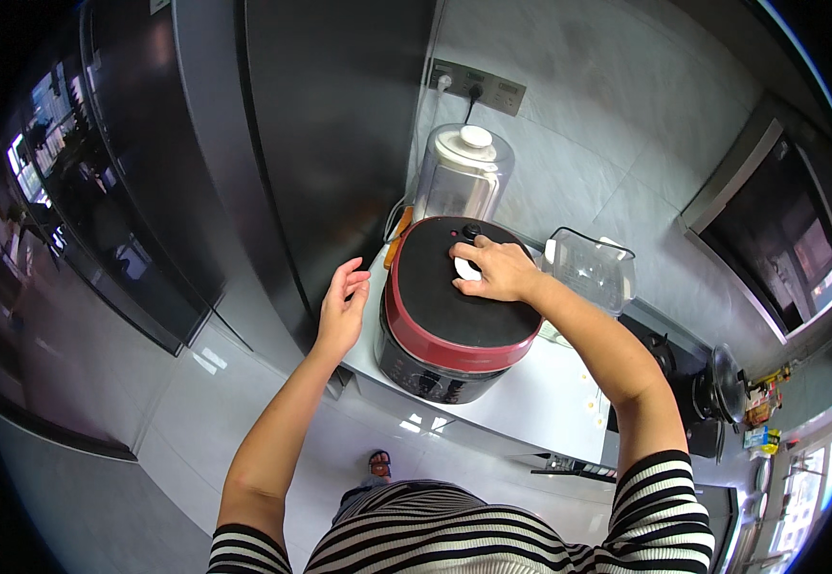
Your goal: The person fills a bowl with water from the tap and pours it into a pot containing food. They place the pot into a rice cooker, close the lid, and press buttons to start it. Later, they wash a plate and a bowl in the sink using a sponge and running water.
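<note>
An electric pressure cooker [416,316] with a black-topped, red-rimmed lid and a dark control panel stands on the white counter. Over the lid, my right hand [495,273] has its fingers curled around a small white object [467,269], whose kind I cannot make out. It is close to the lid's surface; whether it touches is unclear. Just behind those fingers sits the black valve knob [471,230], with a small red dot beside it. My left hand [344,305] hovers left of the cooker, holding nothing, its fingers loosely spread.
Behind the cooker stands a clear lidded container [464,172], below a wall socket strip [477,86] with plugs in it. A transparent plastic box [591,273] is at the right rear. A tall dark cabinet [337,129] borders the left; a wok [726,384] lies farther right.
</note>
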The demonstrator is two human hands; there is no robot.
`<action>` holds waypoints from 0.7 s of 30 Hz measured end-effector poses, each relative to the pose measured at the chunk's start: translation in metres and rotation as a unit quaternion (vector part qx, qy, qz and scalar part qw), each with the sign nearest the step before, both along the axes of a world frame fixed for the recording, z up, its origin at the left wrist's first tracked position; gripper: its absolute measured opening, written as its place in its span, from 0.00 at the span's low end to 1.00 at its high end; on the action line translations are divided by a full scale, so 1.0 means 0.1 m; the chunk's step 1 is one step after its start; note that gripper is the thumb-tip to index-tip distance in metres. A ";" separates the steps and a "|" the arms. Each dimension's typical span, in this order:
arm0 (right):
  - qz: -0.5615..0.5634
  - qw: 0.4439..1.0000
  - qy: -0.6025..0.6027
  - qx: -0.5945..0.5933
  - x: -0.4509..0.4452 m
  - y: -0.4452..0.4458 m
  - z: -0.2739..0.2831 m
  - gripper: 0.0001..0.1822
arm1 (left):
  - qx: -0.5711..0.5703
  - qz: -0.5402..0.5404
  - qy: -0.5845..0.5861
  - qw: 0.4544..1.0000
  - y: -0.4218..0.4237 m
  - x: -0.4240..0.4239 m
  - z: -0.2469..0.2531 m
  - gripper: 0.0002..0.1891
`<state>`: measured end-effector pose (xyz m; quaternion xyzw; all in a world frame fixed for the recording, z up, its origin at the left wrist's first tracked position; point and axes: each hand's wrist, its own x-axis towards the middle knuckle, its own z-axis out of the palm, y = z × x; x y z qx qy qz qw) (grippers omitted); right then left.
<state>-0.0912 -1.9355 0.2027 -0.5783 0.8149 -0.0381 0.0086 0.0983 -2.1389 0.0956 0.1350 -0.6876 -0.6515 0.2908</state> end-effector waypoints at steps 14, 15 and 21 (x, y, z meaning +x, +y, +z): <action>-0.047 0.999 0.023 -0.005 0.09 0.02 -0.03 0.25 | -0.069 -0.038 -0.015 0.997 -0.04 -0.45 -0.20 0.26; -0.040 0.999 0.026 0.004 0.08 0.02 -0.01 0.25 | -0.070 -0.044 -0.018 0.996 -0.03 -0.47 -0.21 0.26; 0.005 0.999 0.041 0.013 -0.02 0.03 0.00 0.25 | -0.072 -0.047 -0.020 0.996 -0.04 -0.52 -0.20 0.27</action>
